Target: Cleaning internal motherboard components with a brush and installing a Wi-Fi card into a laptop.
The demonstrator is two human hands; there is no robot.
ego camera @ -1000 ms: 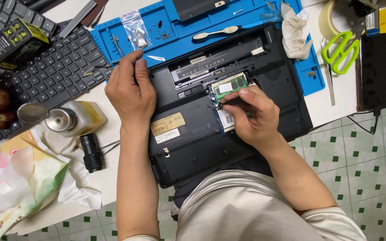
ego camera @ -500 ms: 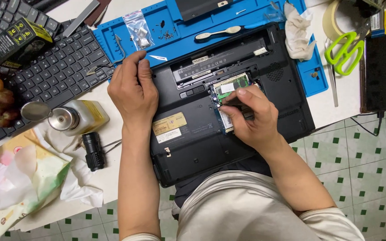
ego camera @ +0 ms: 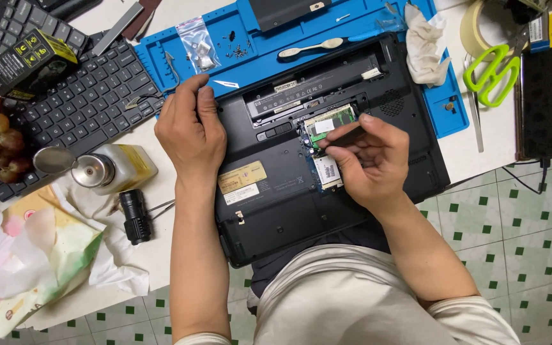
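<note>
Bare forearms, rolled pale sleeves

We see our left hand (ego camera: 190,137) at about ten o'clock from the frame's centre and our right hand (ego camera: 368,160) at about three o'clock, both bare, with no gloves, rings, watch or bands that we can make out. Our forearms are uncovered down to near the elbows. At five o'clock a cream, off-white sleeve (ego camera: 474,316) is bunched in soft folds just above the right elbow; at seven o'clock only a thin edge of the same pale cloth shows at the left elbow. At six o'clock our lap is covered in the same light beige fabric (ego camera: 340,300), smooth and unpatterned, with a dark band of cloth along its upper edge.
</note>
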